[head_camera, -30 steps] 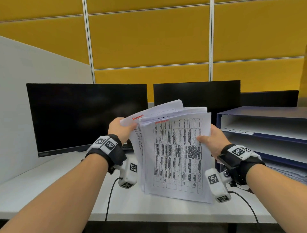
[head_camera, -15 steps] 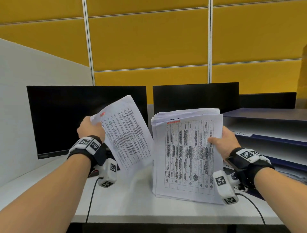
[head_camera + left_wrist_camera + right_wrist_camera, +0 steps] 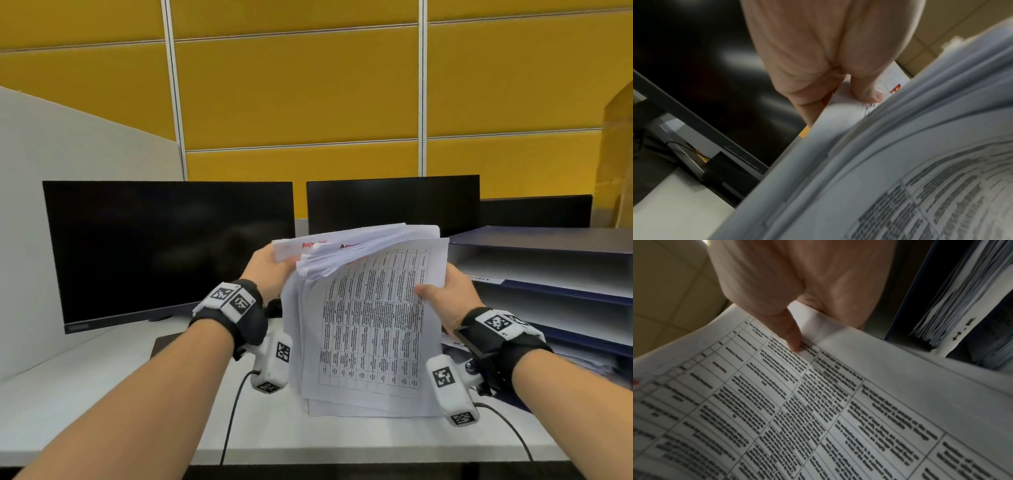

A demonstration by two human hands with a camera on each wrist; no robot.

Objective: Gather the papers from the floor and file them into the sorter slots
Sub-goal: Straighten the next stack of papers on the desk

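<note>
A thick stack of printed papers (image 3: 371, 322) stands upright on the white desk (image 3: 102, 394), its front sheet a dense table. My right hand (image 3: 442, 294) grips the stack's right edge, thumb on the front sheet (image 3: 818, 402). My left hand (image 3: 270, 270) pinches the top left corner of sheets with red headings (image 3: 849, 104) at the back of the stack. The blue paper sorter (image 3: 555, 274) stands just right of the stack, with papers lying in its slots (image 3: 953, 308).
Two dark monitors (image 3: 168, 246) (image 3: 394, 202) stand behind the papers, and a third dark screen (image 3: 534, 210) behind the sorter. A white partition (image 3: 68, 144) closes the left side. Yellow wall panels rise at the back. Wrist camera cables hang over the desk's front edge.
Half a second ago my left hand held one sheet apart at the left; now it has come back to the stack and pinches sheets at its top left corner.
</note>
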